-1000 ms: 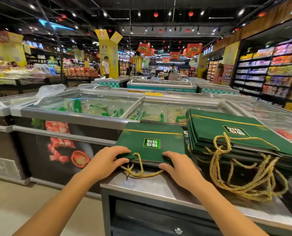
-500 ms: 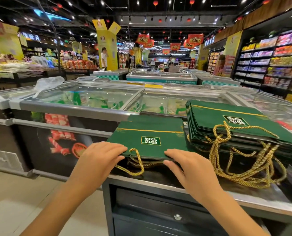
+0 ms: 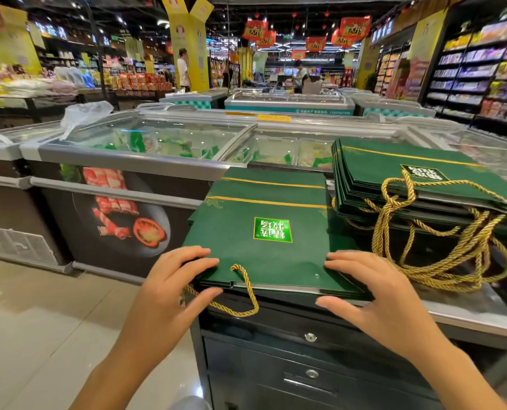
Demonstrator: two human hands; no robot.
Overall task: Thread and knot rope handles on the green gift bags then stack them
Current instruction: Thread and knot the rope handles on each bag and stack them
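Observation:
A flat green gift bag (image 3: 264, 247) lies on top of a small pile of green bags at the near edge of a metal counter (image 3: 468, 315). Its gold rope handle (image 3: 246, 294) hangs over the counter's front. My left hand (image 3: 169, 288) pinches the bag's near left corner, fingers on top and thumb below. My right hand (image 3: 376, 297) grips the near right corner the same way. To the right sits a taller stack of green bags (image 3: 409, 184) with a tangle of gold rope handles (image 3: 441, 250) spilling toward me.
The counter has dark drawers (image 3: 308, 359) below. Behind it stand glass-topped chest freezers (image 3: 163, 143) in a row. Tiled floor (image 3: 39, 335) opens to the left. Store shelves (image 3: 483, 69) run along the right; people stand far back.
The green bag has been drawn toward me to the counter's front edge, showing another bag beneath it. Both hands moved from resting on its near edge to gripping its corners.

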